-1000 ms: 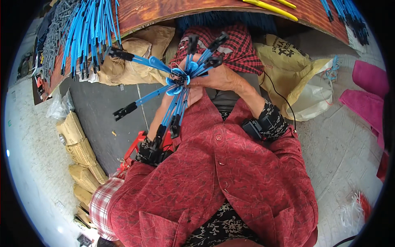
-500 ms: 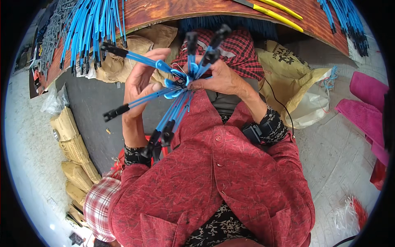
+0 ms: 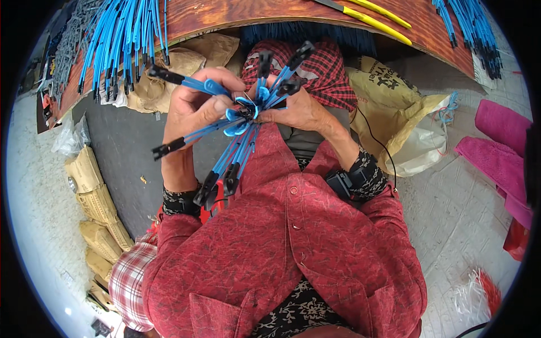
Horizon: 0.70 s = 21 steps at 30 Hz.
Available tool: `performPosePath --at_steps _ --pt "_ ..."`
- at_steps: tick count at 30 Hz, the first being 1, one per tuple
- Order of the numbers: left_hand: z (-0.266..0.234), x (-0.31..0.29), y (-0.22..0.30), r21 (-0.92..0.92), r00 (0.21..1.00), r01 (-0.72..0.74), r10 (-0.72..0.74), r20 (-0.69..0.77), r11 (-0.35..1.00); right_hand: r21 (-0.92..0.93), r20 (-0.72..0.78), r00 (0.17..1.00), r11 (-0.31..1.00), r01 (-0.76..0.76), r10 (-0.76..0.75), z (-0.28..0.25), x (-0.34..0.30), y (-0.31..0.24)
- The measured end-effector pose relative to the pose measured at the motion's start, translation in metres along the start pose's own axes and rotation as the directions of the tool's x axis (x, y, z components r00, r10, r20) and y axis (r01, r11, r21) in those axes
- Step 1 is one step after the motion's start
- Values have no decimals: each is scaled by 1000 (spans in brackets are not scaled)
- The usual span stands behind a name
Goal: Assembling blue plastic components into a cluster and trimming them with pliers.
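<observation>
In front of my chest is a spoked blue plastic piece point(image 3: 236, 130), its thin arms fanning out from a dark middle and ending in black clip-like tips. My right hand point(image 3: 298, 110) grips it near the middle from the right, thumb along the inner ends of the arms. From the left, my left hand point(image 3: 194, 110) closes on it, with curled index finger and thumb near each other beside the middle. One blue arm passes across that hand's fingers. A thin metal wire point(image 3: 241, 94) shows by the fingertips; whether they pinch it is hard to see.
A wooden table point(image 3: 225, 12) curves across the far side. On it lie blue black-tipped rods point(image 3: 121, 42), more rods point(image 3: 470, 39) and a yellow-handled tool point(image 3: 377, 25). Below are a tan sack point(image 3: 394, 107) and brown paper packs point(image 3: 93, 180). Pink cloth point(image 3: 496, 158) is at right.
My left hand's index finger and thumb have come together near the middle of the spoked piece; before, they were apart. The piece has turned slightly. My right hand keeps its grip.
</observation>
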State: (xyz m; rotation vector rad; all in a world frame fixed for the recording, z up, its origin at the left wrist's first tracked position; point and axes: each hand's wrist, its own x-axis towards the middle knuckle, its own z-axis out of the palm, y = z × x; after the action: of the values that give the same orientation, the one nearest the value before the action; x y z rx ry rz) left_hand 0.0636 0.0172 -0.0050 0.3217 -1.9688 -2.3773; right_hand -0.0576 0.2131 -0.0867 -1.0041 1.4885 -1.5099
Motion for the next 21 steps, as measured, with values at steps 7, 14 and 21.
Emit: performPosePath --at_steps 7,14,21 --pt "0 3 11 110 996 7 -17 92 994 -2 -12 998 998 61 -61 5 4 12" --pt "-2 -2 2 118 999 -34 35 -9 992 -132 -105 987 985 110 -125 7 2 0" --pt "5 -6 -7 88 988 -130 137 -72 988 120 -70 981 975 189 -182 -1 -5 -15"
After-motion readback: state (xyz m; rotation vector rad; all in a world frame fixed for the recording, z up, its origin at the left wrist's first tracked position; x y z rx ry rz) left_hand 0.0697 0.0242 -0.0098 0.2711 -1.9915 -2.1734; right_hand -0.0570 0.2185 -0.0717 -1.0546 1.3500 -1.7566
